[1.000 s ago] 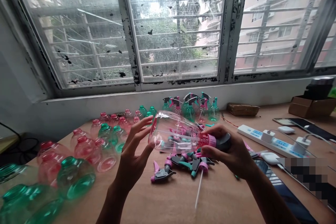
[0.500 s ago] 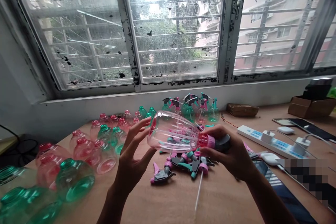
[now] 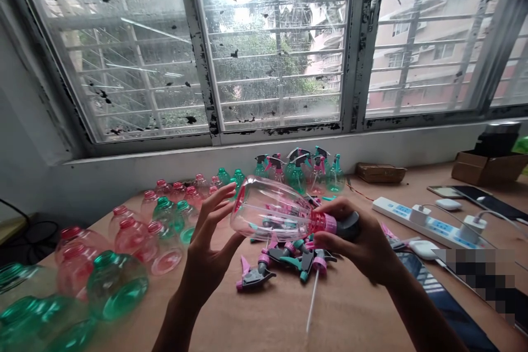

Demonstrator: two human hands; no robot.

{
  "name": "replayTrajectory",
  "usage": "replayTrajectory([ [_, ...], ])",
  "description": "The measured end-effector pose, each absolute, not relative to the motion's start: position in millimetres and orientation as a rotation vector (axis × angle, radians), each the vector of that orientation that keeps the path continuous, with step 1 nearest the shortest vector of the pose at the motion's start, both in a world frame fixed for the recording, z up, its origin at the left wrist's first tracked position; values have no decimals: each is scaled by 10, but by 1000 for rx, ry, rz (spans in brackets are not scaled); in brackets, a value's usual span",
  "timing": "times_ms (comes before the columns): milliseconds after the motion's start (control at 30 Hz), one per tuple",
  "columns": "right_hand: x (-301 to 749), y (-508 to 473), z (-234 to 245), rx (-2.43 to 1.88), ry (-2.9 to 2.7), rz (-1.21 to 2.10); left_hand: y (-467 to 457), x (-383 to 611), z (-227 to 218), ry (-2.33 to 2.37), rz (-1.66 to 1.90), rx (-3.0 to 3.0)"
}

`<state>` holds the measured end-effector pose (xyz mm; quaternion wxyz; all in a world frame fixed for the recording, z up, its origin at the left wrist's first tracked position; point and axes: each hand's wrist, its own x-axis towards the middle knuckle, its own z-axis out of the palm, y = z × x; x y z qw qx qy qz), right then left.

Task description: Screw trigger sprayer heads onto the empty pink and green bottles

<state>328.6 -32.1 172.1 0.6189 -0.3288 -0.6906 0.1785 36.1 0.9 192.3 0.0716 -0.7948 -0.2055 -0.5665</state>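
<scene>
I hold a clear pink spray bottle [image 3: 272,210] on its side above the table. My right hand [image 3: 363,245] is closed around its pink collar and grey spray head [image 3: 344,225]. My left hand [image 3: 210,242] is at the bottle's base with fingers spread, fingertips touching the rim. Under the bottle lies a pile of loose pink, teal and grey trigger heads [image 3: 284,261], one with a white dip tube [image 3: 311,300] pointing toward me.
Several empty pink and green bottles [image 3: 119,253] lie at the left. Finished spray bottles [image 3: 301,170] stand by the window wall. A white power strip [image 3: 429,223] with chargers, phones [image 3: 466,192] and a cardboard box [image 3: 487,165] sit at the right.
The bottle has tilted a little, its base lifting slightly. Both hands stay almost where they were.
</scene>
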Motion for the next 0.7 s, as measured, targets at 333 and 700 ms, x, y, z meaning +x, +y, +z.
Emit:
replayTrajectory([
  [333,3237,-319,1706,-786,-1618,362,31,333,1888,-741,-1682,-2439],
  [700,3229,-337,1734,-787,-1571,459,22,323,1821,-780,-1758,-2501],
])
